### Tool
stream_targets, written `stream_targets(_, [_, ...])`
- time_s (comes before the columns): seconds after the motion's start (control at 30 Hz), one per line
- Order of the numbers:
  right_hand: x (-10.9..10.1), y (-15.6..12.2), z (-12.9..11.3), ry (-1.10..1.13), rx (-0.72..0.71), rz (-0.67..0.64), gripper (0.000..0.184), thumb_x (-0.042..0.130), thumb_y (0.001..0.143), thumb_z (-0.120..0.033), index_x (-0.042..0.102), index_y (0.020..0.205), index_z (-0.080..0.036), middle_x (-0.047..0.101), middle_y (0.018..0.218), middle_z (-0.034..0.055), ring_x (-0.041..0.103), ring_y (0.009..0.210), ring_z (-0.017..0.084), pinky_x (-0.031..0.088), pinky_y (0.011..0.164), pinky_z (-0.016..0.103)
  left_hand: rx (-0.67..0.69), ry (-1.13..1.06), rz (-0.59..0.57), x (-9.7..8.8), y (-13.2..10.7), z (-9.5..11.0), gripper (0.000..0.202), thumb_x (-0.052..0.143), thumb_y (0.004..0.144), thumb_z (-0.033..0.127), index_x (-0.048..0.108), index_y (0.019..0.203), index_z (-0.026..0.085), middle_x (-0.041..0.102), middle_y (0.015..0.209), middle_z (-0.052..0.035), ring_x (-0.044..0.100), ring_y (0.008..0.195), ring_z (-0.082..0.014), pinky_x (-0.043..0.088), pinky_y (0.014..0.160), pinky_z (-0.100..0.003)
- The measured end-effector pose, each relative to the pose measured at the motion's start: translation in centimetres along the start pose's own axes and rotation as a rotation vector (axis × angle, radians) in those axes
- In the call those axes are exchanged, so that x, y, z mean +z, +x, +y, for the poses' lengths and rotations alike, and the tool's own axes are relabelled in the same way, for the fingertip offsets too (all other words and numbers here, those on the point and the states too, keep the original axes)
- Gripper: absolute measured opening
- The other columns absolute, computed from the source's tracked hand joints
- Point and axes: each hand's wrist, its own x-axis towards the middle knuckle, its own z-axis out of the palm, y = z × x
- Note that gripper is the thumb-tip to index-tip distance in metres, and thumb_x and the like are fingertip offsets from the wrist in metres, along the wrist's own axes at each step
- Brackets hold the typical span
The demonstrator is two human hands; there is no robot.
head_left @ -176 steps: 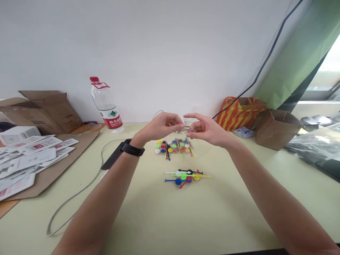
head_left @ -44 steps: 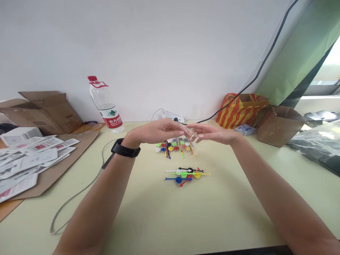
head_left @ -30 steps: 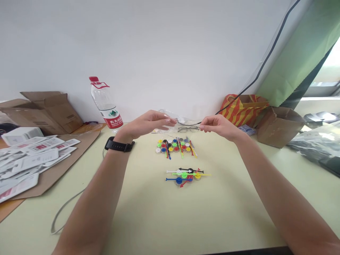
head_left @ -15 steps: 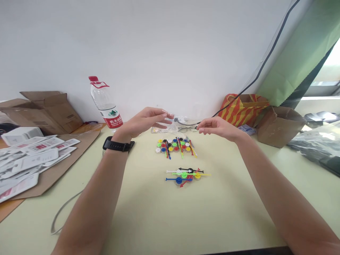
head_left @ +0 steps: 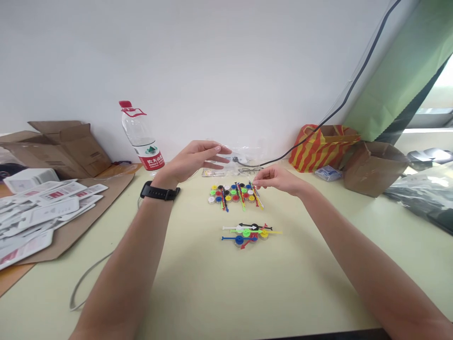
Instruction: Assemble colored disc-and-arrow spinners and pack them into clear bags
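Note:
My left hand hovers behind and left of the parts, fingers stretched out and apart, holding nothing. A black watch is on that wrist. My right hand has its thumb and fingers closed at the far end of the rightmost bunch of plastic arrows; whether an arrow is between the fingertips cannot be made out. These thin coloured arrows lie in three bunches across rows of small round bases in several colours. Closer to me sits a cluster of assembled arrow spinners, white, black, green, yellow, blue and red.
A large water bottle stands at the back left, near a cardboard box and a pile of white packets. Clear plastic bags and a black cable lie by the wall. A striped bag and an open box are right.
My right hand has moved down and slightly left to the rightmost arrows, and its fingertips have come together. My left hand has barely moved. The spinners and bases lie as before.

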Motion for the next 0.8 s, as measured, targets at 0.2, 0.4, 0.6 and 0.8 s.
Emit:
stream_targets(0.2, [-0.3, 0.0, 0.2, -0.054, 0.023, -0.002, 0.036, 0.079, 0.079, -0.052, 0.077, 0.089, -0.017, 0.076, 0.091, 0.0077, 0.064, 0.085, 0.019, 0.046, 0.073, 0.031, 0.029, 0.016, 0.022, -0.2, 0.2, -0.2, 0.037, 0.072, 0.091, 0.052, 0.079, 0.105, 0.018, 0.07, 0.134, -0.0153, 0.071, 0.116, -0.0302, 0.06, 0.101, -0.048])
stream_targets(0.4, [0.1, 0.1, 0.3, -0.255, 0.055, -0.293, 0.037, 0.075, 0.084, -0.05, 0.078, 0.104, -0.018, 0.077, 0.101, 0.0075, 0.066, 0.09, 0.021, 0.049, 0.075, 0.03, 0.081, 0.14, 0.087, -0.2, 0.3, -0.1, 0.034, 0.079, 0.085, 0.049, 0.081, 0.101, 0.018, 0.077, 0.116, -0.0127, 0.075, 0.104, -0.0253, 0.059, 0.102, -0.043])
stream_targets(0.6, [2.6, 0.1, -1.1, -0.345, 0.011, -0.56, 0.033, 0.074, 0.088, -0.044, 0.073, 0.11, -0.019, 0.074, 0.11, 0.0068, 0.067, 0.095, 0.019, 0.051, 0.078, 0.028, 0.141, 0.202, 0.106, 0.0, 0.3, -0.1, 0.034, 0.081, 0.081, 0.035, 0.078, 0.109, 0.018, 0.079, 0.102, -0.0113, 0.075, 0.097, -0.0251, 0.06, 0.092, -0.041])
stream_targets(0.8, [5.9, -0.1, -2.3, -0.516, 0.008, -0.591, 0.034, 0.081, 0.08, -0.048, 0.07, 0.092, -0.018, 0.07, 0.095, 0.0044, 0.063, 0.084, 0.018, 0.046, 0.067, 0.027, 0.206, 0.425, 0.172, 0.9, 0.7, -0.3, 0.015, 0.061, 0.08, 0.017, 0.075, 0.086, 0.017, 0.076, 0.084, -0.0063, 0.07, 0.077, -0.0177, 0.055, 0.071, -0.029])
